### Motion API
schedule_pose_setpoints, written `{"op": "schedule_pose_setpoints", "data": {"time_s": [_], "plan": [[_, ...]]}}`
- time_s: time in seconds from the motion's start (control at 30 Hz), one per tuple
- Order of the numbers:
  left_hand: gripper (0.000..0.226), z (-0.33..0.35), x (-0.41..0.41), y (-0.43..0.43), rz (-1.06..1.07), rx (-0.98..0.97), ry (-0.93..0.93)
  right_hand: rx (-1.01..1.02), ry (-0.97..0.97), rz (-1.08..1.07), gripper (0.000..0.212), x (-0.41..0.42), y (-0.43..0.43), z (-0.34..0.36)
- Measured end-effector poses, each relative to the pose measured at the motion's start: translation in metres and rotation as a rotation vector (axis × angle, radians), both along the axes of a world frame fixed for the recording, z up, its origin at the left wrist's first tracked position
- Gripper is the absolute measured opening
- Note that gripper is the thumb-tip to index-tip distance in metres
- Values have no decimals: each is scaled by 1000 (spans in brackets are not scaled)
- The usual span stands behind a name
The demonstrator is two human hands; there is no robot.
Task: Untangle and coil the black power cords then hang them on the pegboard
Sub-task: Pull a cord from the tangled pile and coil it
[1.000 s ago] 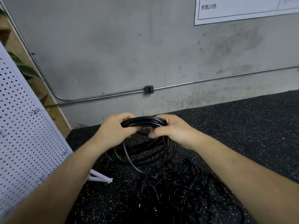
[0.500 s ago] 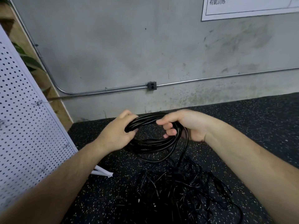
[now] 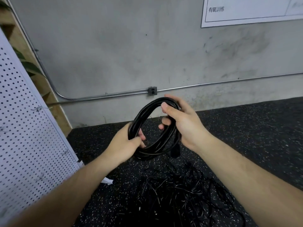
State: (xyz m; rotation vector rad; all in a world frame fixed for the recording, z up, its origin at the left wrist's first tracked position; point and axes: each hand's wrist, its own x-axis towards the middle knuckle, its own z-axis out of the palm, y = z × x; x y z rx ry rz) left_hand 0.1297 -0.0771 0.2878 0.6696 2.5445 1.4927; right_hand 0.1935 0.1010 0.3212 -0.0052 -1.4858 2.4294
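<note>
The left hand (image 3: 124,145) and right hand (image 3: 182,122) each grip opposite sides of the coiled black rubber power cord (image 3: 147,128), held between them above the floor.

"有氧训练" on the white wall poster (image 3: 249,10)

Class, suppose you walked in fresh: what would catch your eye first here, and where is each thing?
A black coil is held up at centre: the left hand grips its lower left side, the right hand its upper right. Below it a tangle of thin black cords sprawls on the speckled floor, and a white pegboard stands at the left edge.
</note>
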Motion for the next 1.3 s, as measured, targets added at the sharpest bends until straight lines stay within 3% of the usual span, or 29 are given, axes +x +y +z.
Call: {"op": "schedule_pose_setpoints", "data": {"time_s": [0.07,0.17,0.23,0.3,0.37,0.43,0.57,0.63,0.8,0.93,1.1,1.23,1.3], "plan": [[15,-3,0,-3,-162,16,-103,106,-35,-59,28,-4,0,-3],[64,3,-1,-10,-292,268,-316,172,-36,10,18,-7,4,-2],[78,9,-8,-15,-390,449,-459,184,-5,111,13,-7,4,0],[92,17,-14,-23,-550,595,-652,202,8,170,18,-8,3,2],[96,24,-22,-27,-586,673,-727,227,7,193,29,-10,3,4],[94,25,-26,-25,-443,596,-616,286,11,222,35,-12,2,3],[78,22,-10,-6,-322,243,-282,450,13,222,33,-13,-10,-4],[57,16,-6,-1,-213,251,-177,413,-16,121,35,-16,-19,-5],[33,11,-4,13,-47,504,-112,444,-53,-114,48,-19,-31,-3],[29,21,-12,14,120,619,-49,610,-102,-153,66,-17,-40,-16],[39,6,-20,12,194,551,38,733,-45,-257,53,-22,-53,-33],[38,6,-7,19,228,396,316,760,-44,-466,49,-25,-65,-38],[41,8,-7,17,239,321,444,748,-110,-472,51,-30,-70,-38]]}}
